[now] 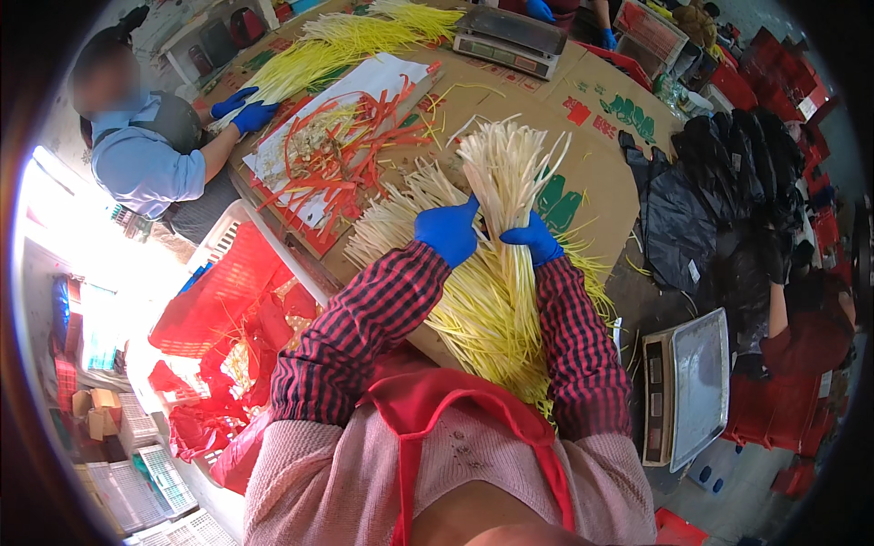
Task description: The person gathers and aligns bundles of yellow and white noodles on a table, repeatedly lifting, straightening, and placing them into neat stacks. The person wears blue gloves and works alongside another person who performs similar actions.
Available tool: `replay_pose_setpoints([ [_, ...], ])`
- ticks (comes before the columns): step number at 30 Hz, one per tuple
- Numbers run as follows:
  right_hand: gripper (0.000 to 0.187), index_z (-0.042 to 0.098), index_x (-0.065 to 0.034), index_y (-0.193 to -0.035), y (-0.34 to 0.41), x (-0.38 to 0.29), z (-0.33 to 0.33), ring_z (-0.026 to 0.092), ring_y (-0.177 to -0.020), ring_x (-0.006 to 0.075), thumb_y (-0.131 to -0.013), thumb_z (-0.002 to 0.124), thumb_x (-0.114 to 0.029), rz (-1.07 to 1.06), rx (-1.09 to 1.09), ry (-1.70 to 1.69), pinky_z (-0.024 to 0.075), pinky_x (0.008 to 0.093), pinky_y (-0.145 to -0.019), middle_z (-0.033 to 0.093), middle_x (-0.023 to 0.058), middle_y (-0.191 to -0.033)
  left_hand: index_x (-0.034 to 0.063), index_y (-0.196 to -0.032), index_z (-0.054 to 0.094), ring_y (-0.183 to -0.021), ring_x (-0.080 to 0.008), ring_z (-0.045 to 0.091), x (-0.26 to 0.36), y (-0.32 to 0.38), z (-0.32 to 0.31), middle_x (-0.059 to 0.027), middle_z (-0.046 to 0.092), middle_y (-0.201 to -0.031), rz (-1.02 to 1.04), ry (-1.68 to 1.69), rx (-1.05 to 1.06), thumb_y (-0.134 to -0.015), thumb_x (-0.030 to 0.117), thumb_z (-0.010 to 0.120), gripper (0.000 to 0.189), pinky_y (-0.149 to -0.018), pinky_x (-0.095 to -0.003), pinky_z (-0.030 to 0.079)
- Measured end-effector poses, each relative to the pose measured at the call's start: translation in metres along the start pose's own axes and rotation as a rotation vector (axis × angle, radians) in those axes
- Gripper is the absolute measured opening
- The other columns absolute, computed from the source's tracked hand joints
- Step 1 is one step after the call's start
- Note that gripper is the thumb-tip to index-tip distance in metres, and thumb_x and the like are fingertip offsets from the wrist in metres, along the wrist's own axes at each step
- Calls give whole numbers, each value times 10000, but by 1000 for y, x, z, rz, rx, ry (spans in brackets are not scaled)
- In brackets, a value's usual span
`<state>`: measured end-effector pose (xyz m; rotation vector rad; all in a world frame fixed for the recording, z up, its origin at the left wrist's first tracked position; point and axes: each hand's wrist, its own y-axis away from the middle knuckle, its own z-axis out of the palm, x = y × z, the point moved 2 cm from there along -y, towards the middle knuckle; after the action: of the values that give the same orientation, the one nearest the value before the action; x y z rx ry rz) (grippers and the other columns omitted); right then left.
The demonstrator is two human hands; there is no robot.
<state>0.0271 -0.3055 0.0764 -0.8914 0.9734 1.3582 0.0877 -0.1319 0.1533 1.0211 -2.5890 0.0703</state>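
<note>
A bunch of pale yellow garlic chives stands tilted up between my hands, its white stem ends pointing away from me. My right hand, in a blue glove, is closed around the bunch just below the white stems. On the bunch's left side is my left hand, also blue-gloved; its fingertips touch or nearly touch the stems, and what they grip is partly hidden. Under both hands a large loose pile of the same chives lies on the cardboard-covered table, white ends to the far left, yellow leaves towards me.
Red strips and trimmings lie on a white sheet at left. A co-worker's gloved hands touch more chives. Scales stand at the far edge and right. Black plastic bags lie right; a crate holds red bags.
</note>
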Motion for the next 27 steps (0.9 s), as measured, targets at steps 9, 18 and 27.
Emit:
replay_pose_setpoints([
  [9, 711, 416, 5, -1259, 7, -18, 9, 604, -918, 259, -611, 709, -15, -123, 47, 87, 472, 374, -853, 598, 147, -1033, 83, -1332, 361, -789, -282, 616, -17, -9, 35, -116, 625, -918, -75, -151, -40, -788, 160, 451, 557, -658, -423, 474],
  [18, 618, 455, 11, -1190, 8, -19, -3, 614, -800, 243, -641, 719, -90, -169, 12, -9, 502, 373, -753, 611, 127, -895, 65, -1249, 472, -753, -214, 605, -24, 18, -19, -115, 614, -970, -98, 284, 466, -801, 78, 484, 448, -656, -328, 473],
  [27, 655, 504, -17, -1194, 3, -10, 7, 560, -975, 203, -594, 761, -75, -138, 113, 75, 475, 338, -832, 586, 101, -1065, 29, -896, 583, -558, -129, 483, 8, -42, 27, -59, 576, -695, -270, 2055, 636, -791, 73, 492, 145, -508, -236, 383],
])
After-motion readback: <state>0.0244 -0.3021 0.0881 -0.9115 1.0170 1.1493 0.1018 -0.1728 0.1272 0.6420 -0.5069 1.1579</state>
